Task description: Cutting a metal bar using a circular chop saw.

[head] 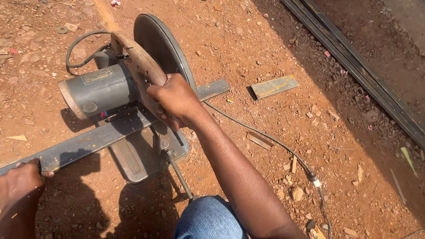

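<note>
A grey chop saw (pixel 104 88) with a round blade guard (pixel 161 42) sits on red dirt. My right hand (pixel 175 99) grips the saw's worn handle and presses it down. A long flat steel bar (pixel 97 137) lies across the saw's base, passing under the blade and ending at the right. My left hand (pixel 20 179) holds the bar's near left part against the ground. A few sparks show beside the motor.
A short cut-off steel piece (pixel 274 85) lies right of the saw. The power cable (pixel 265 137) runs across the dirt to a plug joint. Long dark steel bars (pixel 358 66) lie at the upper right. My knee in jeans (pixel 208 219) is at the bottom.
</note>
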